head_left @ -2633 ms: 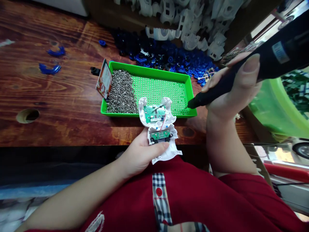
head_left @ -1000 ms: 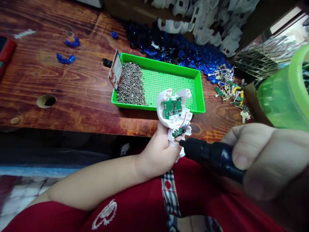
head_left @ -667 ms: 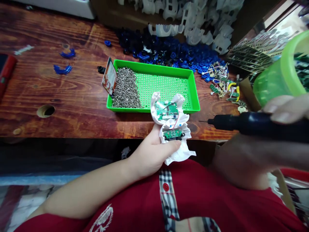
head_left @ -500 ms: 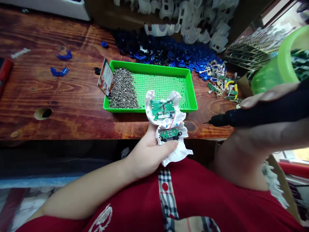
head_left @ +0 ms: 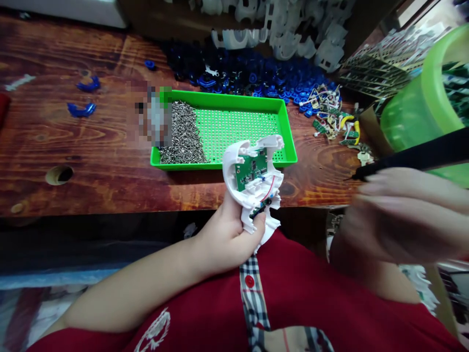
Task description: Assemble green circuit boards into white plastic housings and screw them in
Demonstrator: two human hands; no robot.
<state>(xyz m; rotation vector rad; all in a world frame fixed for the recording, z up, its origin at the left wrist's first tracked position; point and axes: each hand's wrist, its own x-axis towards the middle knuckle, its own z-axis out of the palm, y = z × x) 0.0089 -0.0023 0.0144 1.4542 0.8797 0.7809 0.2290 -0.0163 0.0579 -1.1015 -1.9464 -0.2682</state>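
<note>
L hand [head_left: 223, 234] grips white shell [head_left: 230, 168] in front of green tray [head_left: 227, 100]; R hand [head_left: 414, 217] grips blk driver [head_left: 421, 151], tray's R. Red wire [head_left: 271, 187] may snap if yanked.

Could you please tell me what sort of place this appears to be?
Probably an electronics assembly workbench: the left hand holds a white housing with a circuit board, a green tray holds screws, and blue parts lie heaped behind it.
</note>
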